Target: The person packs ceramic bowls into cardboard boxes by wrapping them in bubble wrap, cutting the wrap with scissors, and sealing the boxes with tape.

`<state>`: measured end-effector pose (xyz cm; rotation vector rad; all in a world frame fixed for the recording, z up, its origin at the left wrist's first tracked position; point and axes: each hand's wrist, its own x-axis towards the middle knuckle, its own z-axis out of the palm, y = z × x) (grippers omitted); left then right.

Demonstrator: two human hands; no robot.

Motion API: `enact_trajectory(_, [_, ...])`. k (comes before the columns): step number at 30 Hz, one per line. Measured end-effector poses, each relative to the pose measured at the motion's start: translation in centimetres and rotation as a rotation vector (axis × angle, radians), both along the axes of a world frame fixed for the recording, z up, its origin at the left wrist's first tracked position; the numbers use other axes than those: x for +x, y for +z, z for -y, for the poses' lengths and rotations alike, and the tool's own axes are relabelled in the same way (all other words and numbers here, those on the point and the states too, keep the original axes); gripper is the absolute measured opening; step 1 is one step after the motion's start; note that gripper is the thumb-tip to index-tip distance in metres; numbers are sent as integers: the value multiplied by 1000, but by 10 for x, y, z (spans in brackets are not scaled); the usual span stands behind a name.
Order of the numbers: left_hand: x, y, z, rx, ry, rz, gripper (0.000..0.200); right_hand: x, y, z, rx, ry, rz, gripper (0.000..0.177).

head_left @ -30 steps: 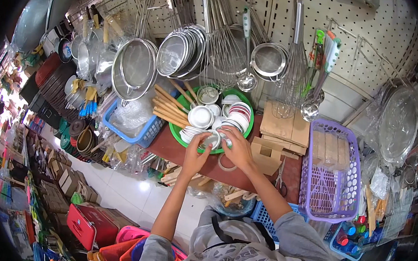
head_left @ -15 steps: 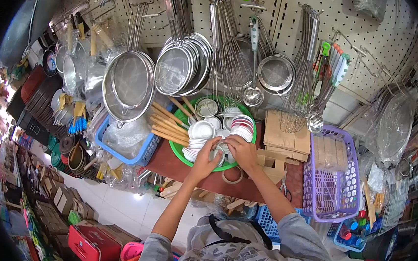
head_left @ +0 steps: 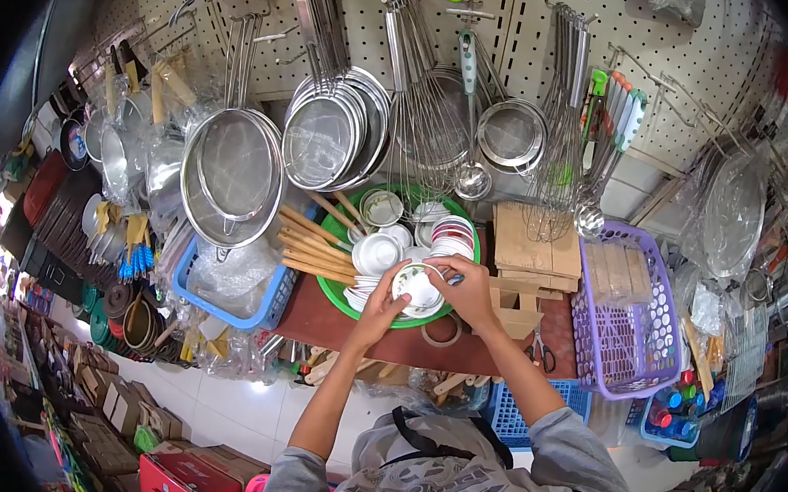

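Note:
Between both hands I see a small white dish (head_left: 417,287) with a leaf-like pattern, its round face turned up. My left hand (head_left: 381,304) grips its left edge, thumb on the near side. My right hand (head_left: 464,290) pinches the upper right edge. Under and around them is a green basin (head_left: 334,301). In it are white bowls (head_left: 378,253), a stack of red-rimmed dishes (head_left: 454,235) and a glass-like bowl (head_left: 382,208). Wooden-handled utensils (head_left: 315,256) lean over the basin's left side; their heads are partly hidden.
A tape roll (head_left: 443,329) and scissors (head_left: 544,352) lie on the reddish-brown table (head_left: 359,338). Cardboard pieces (head_left: 533,243) and a purple basket (head_left: 624,384) are to the right, a blue basket (head_left: 271,306) to the left. Strainers (head_left: 233,178) and whisks (head_left: 562,167) hang above.
The small dish now shows face-up between my hands, lifted above the others; before, my fingers met over the basin's contents. My hands have moved slightly apart, and the view has shifted a little.

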<state>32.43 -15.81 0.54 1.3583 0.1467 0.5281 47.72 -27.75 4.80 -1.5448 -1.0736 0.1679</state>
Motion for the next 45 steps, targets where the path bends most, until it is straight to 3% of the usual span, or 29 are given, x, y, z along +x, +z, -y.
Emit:
enact_trajectory(8, [-6,-14,-6,-348,103,-190,51,-10,-25,-15,96,68,-281,20])
enact_trajectory(11, [-8,-18,-8,-391,196,-161,50,-12,-22,-10,4,165,-673,19])
enact_trajectory(16, [-25,-23,-18,-139,237,-163,44,-10,-44,-8,-247,-1,68,19])
enact_trajectory(17, [-29,-18,-17,-187,239,-173,41,-12,-43,-8,-299,-20,205,19])
enact_trajectory(20, [-36,-19,-26,-121,196,-240,42,-18,-51,-17,-321,-85,323,22])
enact_trajectory(23, [-36,2,-14,61,252,-357,47,-24,-51,-19,-378,-100,319,17])
enact_trajectory(26, [-32,8,-14,102,64,-303,52,-22,-58,-21,-404,-101,275,23])
enact_trajectory(27, [-32,15,-10,136,107,-326,51,-20,-57,-20,-388,-89,266,24])
enact_trajectory(33, [-30,0,-14,110,3,-324,48,-18,-48,-16,-305,-71,268,31])
enact_trajectory(39, [-31,-1,-11,179,70,-346,48,-26,-34,-7,-197,-151,225,31])
enact_trajectory(45, [-28,4,-7,90,100,-312,50,-12,-2,7,-45,-239,234,28])
